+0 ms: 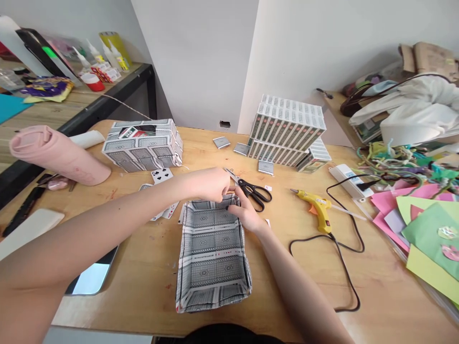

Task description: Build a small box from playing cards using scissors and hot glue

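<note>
An open, rectangular box (215,258) made of folded grey-backed playing cards lies in front of me. My right hand (245,210) grips its far right corner, thumb inside the wall and fingers around the outside. My left hand (218,185) reaches across to the same far end with its fingers curled in; whatever they pinch is hidden from view. Just beyond my right hand lie black-handled scissors (251,190), blades partly behind my left hand. Loose playing cards (162,176) lie left of the box, partly under my left forearm.
A second card box (141,145) stands at the back left beside a pink roll (59,155). Stacked card packs (285,131) stand at the back. To the right are a yellow glue gun (317,208) with a looping cord, a power strip (351,181) and coloured paper (430,234).
</note>
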The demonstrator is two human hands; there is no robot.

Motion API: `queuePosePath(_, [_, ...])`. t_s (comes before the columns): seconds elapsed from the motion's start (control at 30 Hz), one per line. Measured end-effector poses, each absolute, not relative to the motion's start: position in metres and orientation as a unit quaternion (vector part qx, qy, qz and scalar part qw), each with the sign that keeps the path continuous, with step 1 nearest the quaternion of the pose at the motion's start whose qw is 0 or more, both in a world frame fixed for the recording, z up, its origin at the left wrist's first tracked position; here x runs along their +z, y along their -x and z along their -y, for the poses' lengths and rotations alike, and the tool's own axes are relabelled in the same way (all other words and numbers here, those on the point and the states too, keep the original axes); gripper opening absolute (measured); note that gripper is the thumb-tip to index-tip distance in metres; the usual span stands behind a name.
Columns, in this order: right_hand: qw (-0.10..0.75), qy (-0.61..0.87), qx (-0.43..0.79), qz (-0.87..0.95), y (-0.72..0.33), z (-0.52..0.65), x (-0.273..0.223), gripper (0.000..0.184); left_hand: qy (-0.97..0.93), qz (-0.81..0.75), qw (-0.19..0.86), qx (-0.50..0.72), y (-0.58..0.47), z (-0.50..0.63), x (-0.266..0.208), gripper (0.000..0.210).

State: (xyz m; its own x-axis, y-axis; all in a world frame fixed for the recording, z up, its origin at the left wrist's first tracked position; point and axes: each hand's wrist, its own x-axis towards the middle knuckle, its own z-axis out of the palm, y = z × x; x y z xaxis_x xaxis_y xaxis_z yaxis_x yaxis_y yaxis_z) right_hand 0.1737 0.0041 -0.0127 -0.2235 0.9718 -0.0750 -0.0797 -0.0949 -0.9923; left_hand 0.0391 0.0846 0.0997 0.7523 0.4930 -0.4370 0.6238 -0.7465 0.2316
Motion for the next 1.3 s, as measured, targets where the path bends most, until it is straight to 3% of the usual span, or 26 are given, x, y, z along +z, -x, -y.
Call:
queuePosePath(0.3, [0.441, 0.444, 0.593, 0.507, -0.172, -0.004, -0.010, 0.043, -0.919, -0.355, 0.102, -0.141, -0.046, -0.074, 0.085, 0.021])
queuePosePath(0.93, [0.425, 0.458, 0.577, 0.525, -0.173, -0.004, -0.011, 0.041, -0.903, -0.336, 0.147, -0.225, -0.052, -0.085, 0.092, 0.016])
queuePosePath(1.3, [0.433, 0.421, 0.530, 0.595, -0.171, 0.015, 0.014, 0.047, -0.916, -0.359, 0.114, -0.137, -0.024, -0.045, 0.110, 0.021])
